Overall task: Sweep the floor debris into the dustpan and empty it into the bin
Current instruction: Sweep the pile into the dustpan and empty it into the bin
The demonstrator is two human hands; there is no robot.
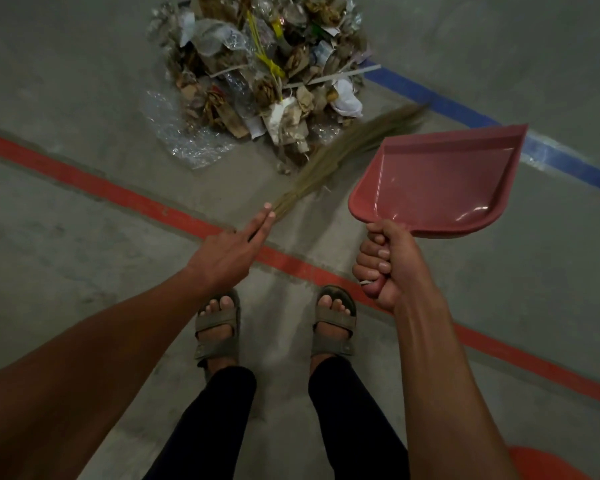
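The task looks barely begun: the debris (pixel 257 71) sits gathered in one heap on the concrete floor (pixel 66 81) at about twelve o'clock from the feet, and the dustpan (pixel 440 181) is empty, so the sweeping in and the trip to the bin seem all to be done yet. The right hand (pixel 383 265) grips the dustpan's handle with curled fingers, holding the pan off the floor at about one o'clock, its open mouth pointing away toward one o'clock. The left hand (pixel 232 251) holds the broom (pixel 343 150), two fingers laid straight along its neck. The broom's long axis runs toward two o'clock, bristle tips just past the heap's near edge. An orange shape at five o'clock may be the bin; I cannot tell.
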